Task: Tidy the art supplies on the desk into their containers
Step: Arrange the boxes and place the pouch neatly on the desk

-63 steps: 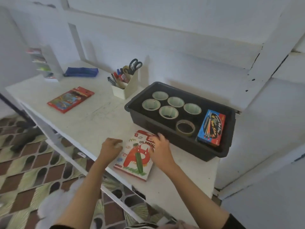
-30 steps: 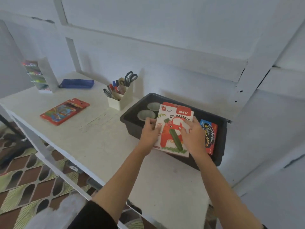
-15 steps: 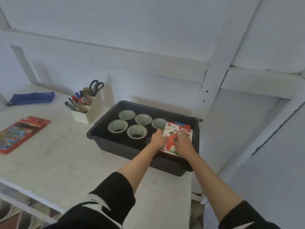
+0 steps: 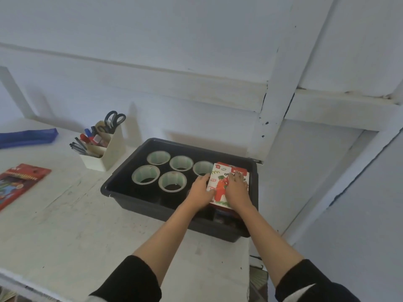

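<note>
left sleeve (image 4: 128,282): black, long, cuff ending near the elbow | right sleeve (image 4: 309,280): black, white patch at near edge | forearms: bare | left hand (image 4: 199,191), right hand (image 4: 236,190): bare

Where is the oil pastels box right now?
In the head view, the oil pastels box sits in the right end of the black tray, right of the tape rolls, with the left hand and right hand on it.
</note>
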`<state>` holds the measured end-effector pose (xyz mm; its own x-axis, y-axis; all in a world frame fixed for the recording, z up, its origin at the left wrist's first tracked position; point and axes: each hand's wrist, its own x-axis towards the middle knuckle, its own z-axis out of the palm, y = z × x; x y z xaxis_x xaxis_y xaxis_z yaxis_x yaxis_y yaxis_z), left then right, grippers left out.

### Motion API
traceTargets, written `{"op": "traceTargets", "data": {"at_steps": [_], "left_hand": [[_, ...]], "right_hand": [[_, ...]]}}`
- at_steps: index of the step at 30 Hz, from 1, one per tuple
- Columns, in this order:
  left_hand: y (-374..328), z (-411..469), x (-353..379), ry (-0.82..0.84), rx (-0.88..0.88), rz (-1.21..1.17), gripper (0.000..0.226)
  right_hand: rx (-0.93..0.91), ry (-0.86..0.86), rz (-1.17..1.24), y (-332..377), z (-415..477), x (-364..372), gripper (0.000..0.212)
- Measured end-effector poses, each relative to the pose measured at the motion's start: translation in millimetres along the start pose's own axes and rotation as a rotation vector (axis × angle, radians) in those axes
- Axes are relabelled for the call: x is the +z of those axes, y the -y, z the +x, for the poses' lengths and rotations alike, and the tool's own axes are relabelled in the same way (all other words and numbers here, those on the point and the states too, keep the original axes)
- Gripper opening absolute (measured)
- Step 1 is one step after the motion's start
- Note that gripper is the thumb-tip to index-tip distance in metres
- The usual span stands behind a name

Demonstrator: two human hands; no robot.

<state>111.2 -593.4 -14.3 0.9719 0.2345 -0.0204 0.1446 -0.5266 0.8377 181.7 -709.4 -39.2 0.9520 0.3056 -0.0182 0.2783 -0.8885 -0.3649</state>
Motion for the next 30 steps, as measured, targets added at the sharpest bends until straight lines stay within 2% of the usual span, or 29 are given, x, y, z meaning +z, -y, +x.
{"op": "traceTargets", "data": {"at_steps": [5, 9, 15, 19, 21, 24, 27, 30], "left_hand": [[-8, -14, -12, -0.419, 0.038, -0.164, 0.026], [3, -41, -39, -0.586, 0.055, -0.173, 0.020], [58, -99, -96, -0.845, -0.058, -0.170, 0.025], [99, -132, -141, -0.954, -0.131, -0.126, 0.029], [122, -146, -171, -0.993, -0.188, -0.108, 0.031], [165, -162, -231, -0.984, -0.295, -0.081, 0.033], [214, -169, -295, -0.846, -0.428, -0.006, 0.030], [263, -166, -361, -0.693, -0.522, 0.115, 0.024]], "right_hand": [[-0.023, -0.082, 0.077, 5, -9, -5, 0.053], [-0.183, -0.114, 0.064, 26, -23, -14, 0.045], [-0.664, -0.068, 0.292, 124, -67, -1, 0.027], [-0.860, 0.043, 0.343, 186, -92, 31, 0.026], [-0.901, 0.139, 0.378, 211, -97, 52, 0.025], [-0.870, 0.303, 0.344, 253, -100, 85, 0.025], [-0.807, 0.481, 0.354, 293, -98, 110, 0.025], [-0.650, 0.605, 0.473, 349, -90, 136, 0.025]]}}
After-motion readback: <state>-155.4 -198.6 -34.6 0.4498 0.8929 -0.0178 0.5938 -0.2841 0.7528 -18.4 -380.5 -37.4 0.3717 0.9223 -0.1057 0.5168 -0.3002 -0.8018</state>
